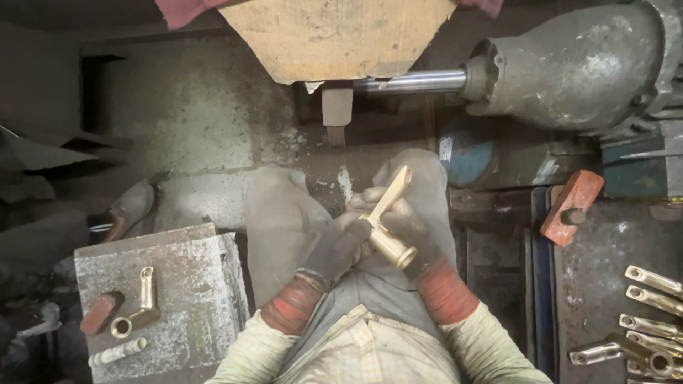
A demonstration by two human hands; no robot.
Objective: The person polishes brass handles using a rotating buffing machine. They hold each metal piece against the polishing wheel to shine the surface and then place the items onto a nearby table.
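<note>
Both my hands wear dark, dirty gloves with red cuffs. My left hand (338,245) and my right hand (413,227) together grip a shiny brass elbow-shaped pipe fitting (388,227) over my lap. Its long arm points up and away, and its round open end faces me. Directly beyond my hands, a steel shaft (413,82) runs from a large grey motor housing (576,67) into a wide tan buffing wheel (334,35).
On a grey block (185,284) at my left lie another brass elbow fitting (139,309), a reddish stub (99,313) and a small ribbed cylinder (117,350). Several brass fittings (651,323) are piled at the lower right. A red-brown block (573,206) rests near the motor.
</note>
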